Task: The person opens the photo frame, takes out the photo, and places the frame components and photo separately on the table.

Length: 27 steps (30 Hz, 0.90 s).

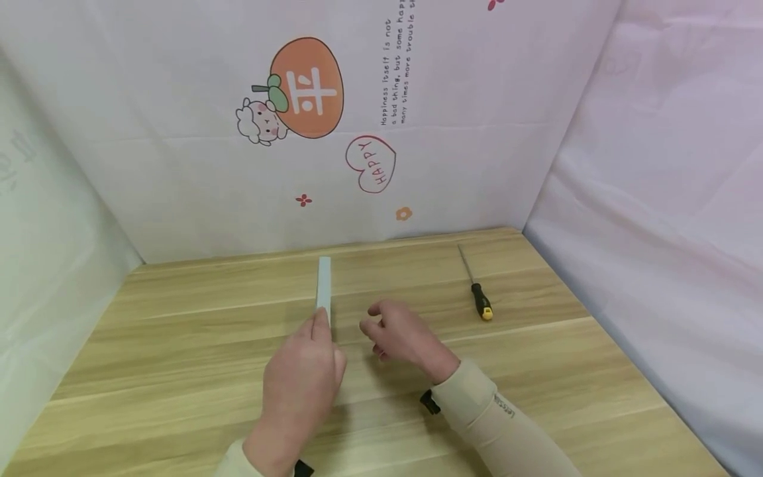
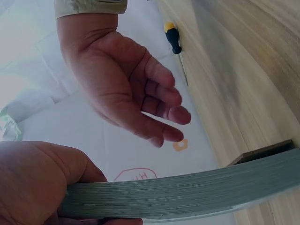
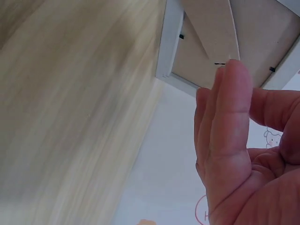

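A pale blue picture frame [image 1: 324, 281] stands on edge, seen nearly side-on in the head view. My left hand [image 1: 301, 377] grips its near edge, and in the left wrist view the thumb and fingers pinch the greenish, finely lined side of the frame [image 2: 187, 197]. To the right of it, my right hand [image 1: 401, 334] hovers over the table with loosely bent fingers and nothing in them. The right wrist view shows the frame's brown back board [image 3: 255, 33] with a stand leg [image 3: 213, 23] and small dark clips, just beyond the fingers [image 3: 229, 103].
A screwdriver [image 1: 481, 301] with a black and yellow handle lies on the wooden table [image 1: 197, 324] at the right, its shaft pointing to the back. White printed cloth [image 1: 179, 165] hangs behind the table, with more cloth on both sides.
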Each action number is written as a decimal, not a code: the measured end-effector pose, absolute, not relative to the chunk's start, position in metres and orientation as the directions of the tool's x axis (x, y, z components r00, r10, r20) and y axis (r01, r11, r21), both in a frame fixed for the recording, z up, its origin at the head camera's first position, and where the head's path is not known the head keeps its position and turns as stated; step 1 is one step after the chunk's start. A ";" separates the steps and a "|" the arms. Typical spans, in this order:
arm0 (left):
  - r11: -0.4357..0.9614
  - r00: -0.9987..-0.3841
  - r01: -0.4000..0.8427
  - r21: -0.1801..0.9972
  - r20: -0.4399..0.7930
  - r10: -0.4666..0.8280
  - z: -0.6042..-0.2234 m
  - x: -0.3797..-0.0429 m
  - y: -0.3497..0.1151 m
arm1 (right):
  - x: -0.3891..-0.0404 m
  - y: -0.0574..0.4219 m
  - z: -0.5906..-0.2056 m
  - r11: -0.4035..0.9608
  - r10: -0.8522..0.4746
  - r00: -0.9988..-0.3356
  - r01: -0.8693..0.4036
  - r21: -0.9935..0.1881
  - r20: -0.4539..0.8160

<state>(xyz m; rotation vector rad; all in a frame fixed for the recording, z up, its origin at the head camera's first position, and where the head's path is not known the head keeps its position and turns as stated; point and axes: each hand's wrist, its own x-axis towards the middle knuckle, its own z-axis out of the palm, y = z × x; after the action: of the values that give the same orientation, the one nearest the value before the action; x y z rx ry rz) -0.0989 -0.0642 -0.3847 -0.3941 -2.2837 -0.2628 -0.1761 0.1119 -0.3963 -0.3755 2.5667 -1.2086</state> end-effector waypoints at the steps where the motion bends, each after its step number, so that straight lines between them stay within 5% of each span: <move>1: 0.931 -0.641 0.358 0.067 0.743 0.193 -0.385 -0.099 -0.065 | -0.176 0.111 -0.397 0.631 -0.353 -0.924 -0.120 -0.766 -0.146; 27: 0.970 -0.761 0.224 0.090 0.638 0.117 -0.377 -0.098 -0.105 | -0.168 0.088 -0.411 0.714 -0.438 -0.875 -0.199 -0.671 -0.206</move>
<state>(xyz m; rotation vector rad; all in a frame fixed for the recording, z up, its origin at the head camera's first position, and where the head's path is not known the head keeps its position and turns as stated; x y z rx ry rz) -0.0983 -0.1050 -0.3772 -0.2379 -2.4417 -0.2102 -0.1679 0.0884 -0.4110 -0.4962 2.5695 -0.9477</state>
